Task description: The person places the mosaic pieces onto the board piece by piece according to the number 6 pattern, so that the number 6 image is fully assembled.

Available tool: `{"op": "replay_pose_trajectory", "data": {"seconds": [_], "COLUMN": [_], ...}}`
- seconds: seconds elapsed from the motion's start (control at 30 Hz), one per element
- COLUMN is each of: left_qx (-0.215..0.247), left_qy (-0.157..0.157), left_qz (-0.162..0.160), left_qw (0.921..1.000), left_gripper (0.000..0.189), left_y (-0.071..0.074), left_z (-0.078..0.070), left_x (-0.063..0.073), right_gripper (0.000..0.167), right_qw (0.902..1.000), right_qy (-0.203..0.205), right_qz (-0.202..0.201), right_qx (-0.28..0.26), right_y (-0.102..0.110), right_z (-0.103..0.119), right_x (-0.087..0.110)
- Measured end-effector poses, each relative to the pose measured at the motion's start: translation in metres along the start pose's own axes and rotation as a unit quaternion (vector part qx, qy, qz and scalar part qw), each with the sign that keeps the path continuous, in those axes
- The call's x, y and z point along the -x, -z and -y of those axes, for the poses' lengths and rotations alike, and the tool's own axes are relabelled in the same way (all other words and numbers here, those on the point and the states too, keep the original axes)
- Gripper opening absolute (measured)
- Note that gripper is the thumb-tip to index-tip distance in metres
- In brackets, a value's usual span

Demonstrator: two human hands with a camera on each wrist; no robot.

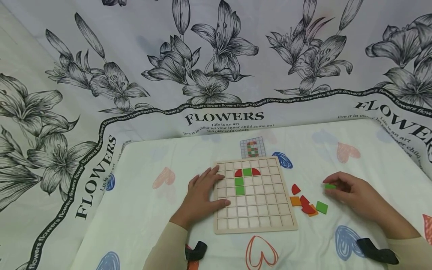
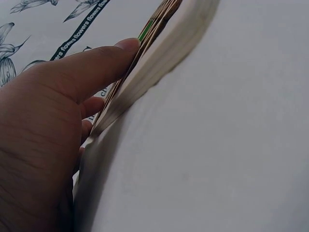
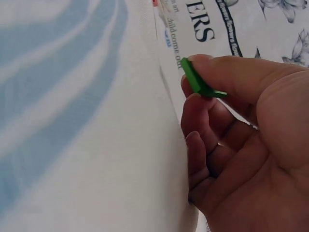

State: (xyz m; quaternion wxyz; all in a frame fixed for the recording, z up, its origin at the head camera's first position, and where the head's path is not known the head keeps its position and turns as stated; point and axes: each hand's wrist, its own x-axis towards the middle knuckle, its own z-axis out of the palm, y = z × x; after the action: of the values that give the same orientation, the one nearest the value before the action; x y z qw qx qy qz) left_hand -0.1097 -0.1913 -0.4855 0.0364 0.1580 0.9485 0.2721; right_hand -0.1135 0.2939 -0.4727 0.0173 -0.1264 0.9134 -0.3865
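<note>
A square wooden grid board point(image 1: 260, 213) lies on the cloth in front of me. Red quarter-round tiles point(image 1: 238, 173) flank a green square tile point(image 1: 247, 172) in an upper row, and two more green squares run down below the left one. My left hand point(image 1: 201, 195) rests along the board's left edge, fingers spread and fairly straight, its thumb on the board's face. To the right of the board my right hand point(image 1: 351, 191) pinches a green tile point(image 3: 195, 79) between thumb and fingertips, above the cloth.
Loose tiles lie right of the board: red quarter-rounds point(image 1: 295, 189), orange squares point(image 1: 295, 201) and a green square point(image 1: 322, 207), some overlapping. A printed pattern card point(image 1: 252, 144) sits behind the board. Flower-printed cloth point(image 1: 216, 56) hangs at the back and left.
</note>
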Motion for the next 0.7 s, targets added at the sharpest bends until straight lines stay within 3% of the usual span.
{"op": "replay_pose_trajectory", "data": {"seconds": [0.23,0.7], "left_qx": [0.003,0.004], "left_qy": [-0.002,-0.004], "left_qz": [0.0,-0.003], "left_qw": [1.0,1.0], "left_gripper": [0.081,0.082], "left_y": [0.002,0.0], "left_z": [-0.001,0.002], "left_x": [0.0,0.0], "right_gripper": [0.024,0.026], "right_qw": [0.9998,0.9982], "right_qy": [-0.002,0.001], "right_qz": [-0.012,0.008], "right_qx": [-0.014,-0.059], "right_y": [0.0,-0.004], "right_z": [0.005,0.023], "right_x": [0.0,0.0]}}
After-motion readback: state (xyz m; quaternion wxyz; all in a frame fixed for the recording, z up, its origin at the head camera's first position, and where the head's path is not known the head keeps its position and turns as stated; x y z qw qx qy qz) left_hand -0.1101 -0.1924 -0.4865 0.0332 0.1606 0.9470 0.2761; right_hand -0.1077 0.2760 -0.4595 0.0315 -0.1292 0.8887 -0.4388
